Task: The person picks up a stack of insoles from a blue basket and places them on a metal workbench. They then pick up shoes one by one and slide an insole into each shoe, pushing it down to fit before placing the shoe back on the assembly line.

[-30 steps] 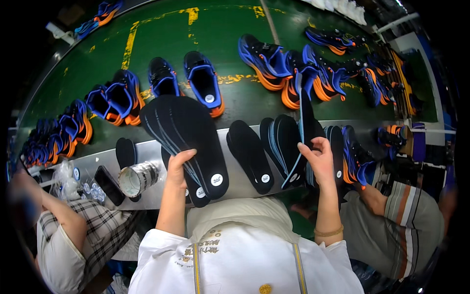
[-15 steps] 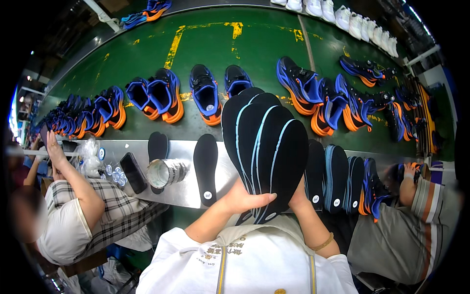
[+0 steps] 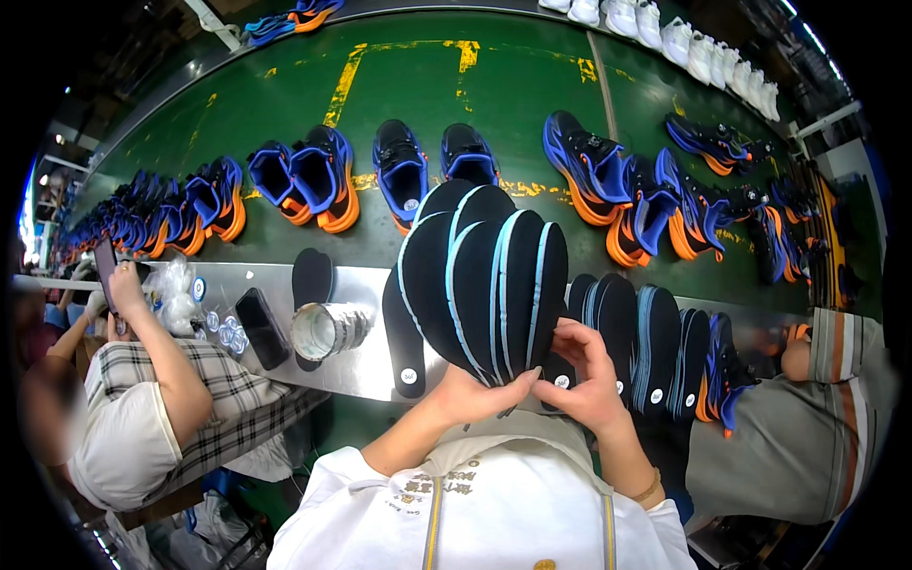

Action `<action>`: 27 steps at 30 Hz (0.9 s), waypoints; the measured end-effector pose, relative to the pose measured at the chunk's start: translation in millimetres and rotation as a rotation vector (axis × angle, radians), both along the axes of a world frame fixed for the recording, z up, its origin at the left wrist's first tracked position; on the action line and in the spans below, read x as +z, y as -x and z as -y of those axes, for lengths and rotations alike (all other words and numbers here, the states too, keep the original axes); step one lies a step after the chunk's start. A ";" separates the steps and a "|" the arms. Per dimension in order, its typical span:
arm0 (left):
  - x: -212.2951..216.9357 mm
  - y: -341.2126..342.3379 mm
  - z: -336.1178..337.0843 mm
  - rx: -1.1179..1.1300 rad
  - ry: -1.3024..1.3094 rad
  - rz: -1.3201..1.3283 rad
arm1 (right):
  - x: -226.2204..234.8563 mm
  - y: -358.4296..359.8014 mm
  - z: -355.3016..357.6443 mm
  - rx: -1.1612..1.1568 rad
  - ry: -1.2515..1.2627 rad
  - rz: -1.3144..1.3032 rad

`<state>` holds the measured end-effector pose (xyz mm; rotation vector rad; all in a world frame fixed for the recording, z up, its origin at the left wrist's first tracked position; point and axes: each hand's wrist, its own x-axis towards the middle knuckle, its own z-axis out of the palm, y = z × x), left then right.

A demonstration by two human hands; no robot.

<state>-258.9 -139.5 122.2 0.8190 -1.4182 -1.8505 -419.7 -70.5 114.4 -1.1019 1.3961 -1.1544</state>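
Note:
A fanned stack of black insoles (image 3: 480, 275) with light blue edges is held upright in front of my chest. My left hand (image 3: 475, 394) is closed round its lower end, thumb across the front. My right hand (image 3: 591, 378) is at the lower right edge, fingers curled against the insoles and thumb tip close to the left thumb. Behind the stack, a single black insole (image 3: 407, 351) with a round white sticker lies on the metal ledge (image 3: 366, 372). To the right, several piles of insoles (image 3: 654, 342) rest on that ledge.
Black, blue and orange shoes (image 3: 401, 166) stand along the green table (image 3: 513, 85). On the ledge are a tape roll (image 3: 328, 331), a phone (image 3: 261, 328) and round stickers (image 3: 228, 334). White shoes (image 3: 698, 52) line the far right. Co-workers (image 3: 142, 408) sit on both sides.
The insoles have shifted left and fanned wider. My right hand has come round to the front lower edge with its fingers curled. More insole piles now show on the right.

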 end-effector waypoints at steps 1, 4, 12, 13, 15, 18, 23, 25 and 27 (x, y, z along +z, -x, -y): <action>2.4 1.0 0.2 -0.012 -0.024 -0.012 | 2.3 -3.5 -0.8 -0.027 -0.025 0.005; 6.0 2.7 1.7 -0.027 -0.034 -0.033 | 1.7 -4.8 1.0 -0.035 -0.037 0.076; 8.7 7.5 -2.9 -0.011 0.003 -0.029 | -7.1 -1.4 -6.9 -0.053 -0.041 0.059; 7.2 7.2 -4.2 -0.006 -0.011 -0.017 | -9.2 -0.1 -8.5 -0.059 -0.018 -0.013; 6.9 7.4 -5.6 0.003 -0.026 -0.004 | -9.3 1.1 -8.7 -0.065 0.051 -0.072; 7.8 8.3 -7.0 0.021 0.005 0.006 | -7.6 0.1 -10.3 -0.082 0.126 -0.129; 7.0 6.6 -7.0 -0.042 0.090 -0.017 | -4.7 0.4 -10.4 -0.094 0.151 -0.132; 8.8 8.2 -8.7 -0.028 0.070 -0.018 | -5.8 1.4 -12.3 -0.096 0.170 -0.152; 9.5 9.6 -9.7 -0.018 0.048 -0.019 | -5.7 1.7 -13.4 -0.104 0.168 -0.151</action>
